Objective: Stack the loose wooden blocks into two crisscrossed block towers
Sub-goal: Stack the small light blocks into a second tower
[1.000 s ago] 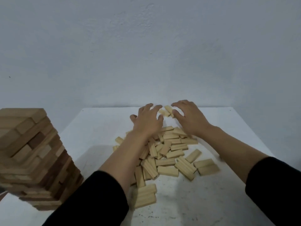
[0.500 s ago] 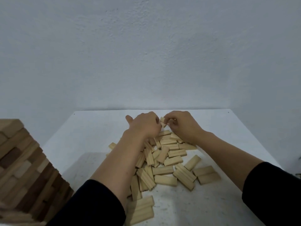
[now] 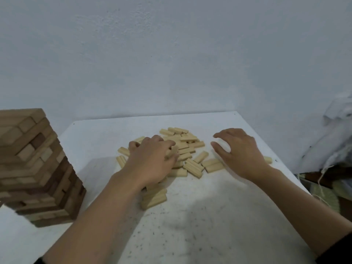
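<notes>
A heap of loose pale wooden blocks [image 3: 187,147] lies in the middle of the white table [image 3: 200,216]. My left hand [image 3: 152,161] rests on the heap's left side, its fingers curled over a block [image 3: 172,150] at their tips. My right hand [image 3: 240,149] hovers just right of the heap, fingers spread and loosely bent, holding nothing. A tall crisscrossed tower [image 3: 36,168] of darker wooden blocks stands at the table's left edge, its layers slightly uneven. One stray block [image 3: 268,160] lies behind my right wrist.
The table's right edge runs close behind my right forearm. Beyond it sit white bundled cloth [image 3: 337,134] and clutter on the floor [image 3: 323,189]. A plain wall stands behind the table. Bare speckled tabletop stretches in front of the heap.
Both hands have left the far end of the heap, where they pinched a block together. The left hand drew back onto the heap and the right swung out to the right, empty.
</notes>
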### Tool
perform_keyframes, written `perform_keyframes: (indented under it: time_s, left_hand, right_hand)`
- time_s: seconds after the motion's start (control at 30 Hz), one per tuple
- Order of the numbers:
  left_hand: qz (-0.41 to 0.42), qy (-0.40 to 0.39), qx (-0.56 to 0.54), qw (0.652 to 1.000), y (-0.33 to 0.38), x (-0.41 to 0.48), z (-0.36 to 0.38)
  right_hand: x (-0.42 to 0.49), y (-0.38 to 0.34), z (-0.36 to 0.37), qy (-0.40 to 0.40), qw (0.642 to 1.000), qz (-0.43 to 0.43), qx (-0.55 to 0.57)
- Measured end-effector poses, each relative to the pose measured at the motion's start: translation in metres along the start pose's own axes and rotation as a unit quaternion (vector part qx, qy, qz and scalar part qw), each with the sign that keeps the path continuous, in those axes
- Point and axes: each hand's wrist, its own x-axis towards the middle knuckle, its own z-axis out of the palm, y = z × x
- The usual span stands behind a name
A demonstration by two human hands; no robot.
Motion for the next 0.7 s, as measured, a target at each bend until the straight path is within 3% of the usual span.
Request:
perform_keyframes:
  time_s: [0.13,0.27,0.53,0.7]
  left_hand:
    - [0.032,-0.024,0.039,0.998,-0.005,-0.036,0.006]
    - [0.064,-0.043,0.053,0.996,-0.014,-0.056,0.014]
    - [0.077,-0.011,0.047,0.996,-0.033,-0.085,0.03]
    - [0.027,0.012,0.062,0.998,-0.035,-0.072,0.048]
  right_hand:
    - [-0.033,0.028,-0.012,-0.075,0.991,0.094,-0.056]
    - [-0.047,0.036,-0.01,-0.179,0.977,0.103,-0.049]
    - [-0.047,-0.02,0.0,-0.21,0.976,0.05,0.015]
    - [-0.041,-0.048,0.012,-0.204,0.977,0.039,-0.056]
